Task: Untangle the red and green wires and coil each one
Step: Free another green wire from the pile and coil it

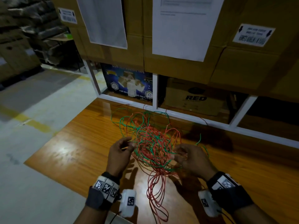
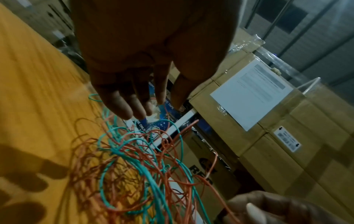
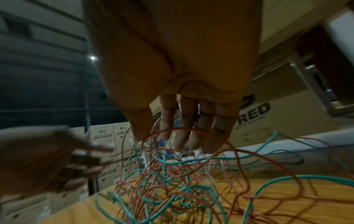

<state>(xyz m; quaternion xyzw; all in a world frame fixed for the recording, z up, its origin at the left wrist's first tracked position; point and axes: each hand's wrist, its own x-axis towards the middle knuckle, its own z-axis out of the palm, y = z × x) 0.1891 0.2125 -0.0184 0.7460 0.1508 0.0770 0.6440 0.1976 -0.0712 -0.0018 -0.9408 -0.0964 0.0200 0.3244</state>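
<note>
Tangle of red wire [image 1: 159, 178] and green wire [image 1: 129, 125] sits between my hands on the desk [image 1: 77, 143]; left hand [image 1: 120, 151] loosely spread beside it, right hand [image 1: 191, 156] pinching red strands, I judge.

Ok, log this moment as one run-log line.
stage: untangling | red wire and green wire: still one knot on table | left hand: at knot's edge | right hand: in strands, grip unclear | coils: none
</note>
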